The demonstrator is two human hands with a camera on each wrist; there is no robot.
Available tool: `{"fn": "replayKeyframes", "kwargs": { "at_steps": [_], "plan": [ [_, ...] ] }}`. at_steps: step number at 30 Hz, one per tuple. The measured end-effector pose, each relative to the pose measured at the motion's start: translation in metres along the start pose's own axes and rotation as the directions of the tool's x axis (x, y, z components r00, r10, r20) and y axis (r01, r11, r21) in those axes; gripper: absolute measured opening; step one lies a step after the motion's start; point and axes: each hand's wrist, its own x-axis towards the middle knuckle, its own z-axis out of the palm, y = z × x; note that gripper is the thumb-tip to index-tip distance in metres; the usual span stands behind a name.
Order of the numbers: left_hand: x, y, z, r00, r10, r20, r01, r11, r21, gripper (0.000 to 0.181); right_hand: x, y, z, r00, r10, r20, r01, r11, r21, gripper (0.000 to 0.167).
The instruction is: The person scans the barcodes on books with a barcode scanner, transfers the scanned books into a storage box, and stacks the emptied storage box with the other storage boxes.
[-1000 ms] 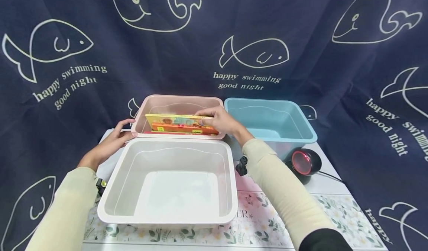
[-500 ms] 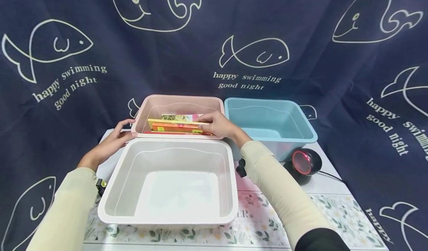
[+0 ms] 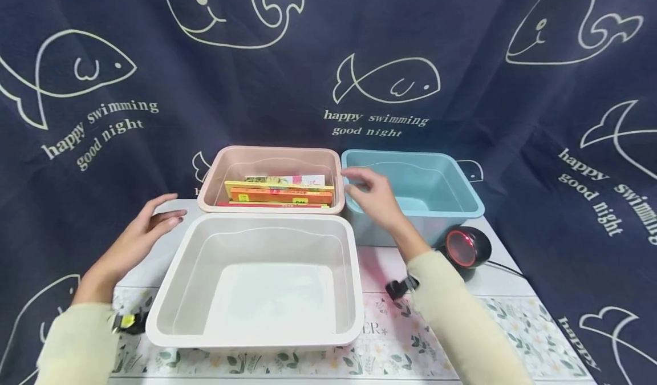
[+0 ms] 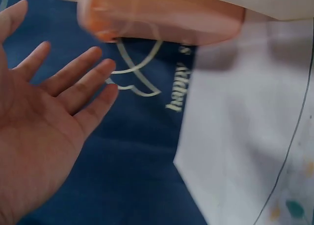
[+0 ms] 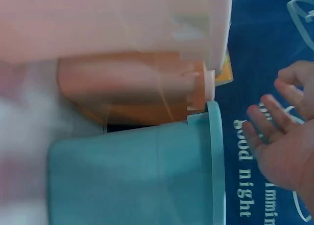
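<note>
Several thin books stand on edge in the pink bin (image 3: 277,155): a red one (image 3: 272,205) in front, then an orange book (image 3: 279,195), a yellow book (image 3: 279,186) and one with a white and pink cover (image 3: 310,179) behind. My right hand (image 3: 377,199) hovers above the near left part of the blue bin (image 3: 451,214), fingers loosely bent and holding nothing. To the left of the white bin (image 3: 269,299), my left hand (image 3: 136,239) is in the air, apart from the bins. Its fingers are spread in the left wrist view, palm (image 4: 39,127) bare.
The white bin stands in front of the pink one; the blue bin is right of the pink one. A black round device (image 3: 468,247) with a red ring and a cable sits at the right. A dark blue curtain (image 3: 287,100) hangs behind the table.
My right hand has let go of the books and moved right, out of the pink bin. The yellow book now sits lower among the others. My left hand has left the pink bin's rim.
</note>
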Motion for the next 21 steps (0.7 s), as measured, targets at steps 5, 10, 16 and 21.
{"fn": "replayKeyframes", "kwargs": {
  "at_steps": [5,10,16,21],
  "plan": [
    [-0.045,0.011,0.003,0.993,0.114,-0.007,-0.114,0.993,0.039,0.042,-0.075,-0.005,-0.01,0.999,0.018,0.036,-0.019,1.0,0.002,0.035],
    [-0.073,0.018,0.016,0.992,0.122,0.018,-0.122,0.992,0.032,0.041,-0.137,-0.008,-0.007,0.99,0.117,0.076,-0.12,0.992,0.04,0.039],
    [-0.091,0.012,0.029,0.993,0.113,0.028,-0.111,0.992,-0.056,0.047,-0.173,-0.008,0.007,0.966,0.223,0.129,-0.243,0.954,0.173,0.04],
    [-0.096,0.005,0.033,0.996,0.082,0.037,-0.078,0.99,-0.119,0.05,-0.181,-0.009,0.015,0.969,0.214,0.126,-0.24,0.936,0.257,0.04]
  ]
}}
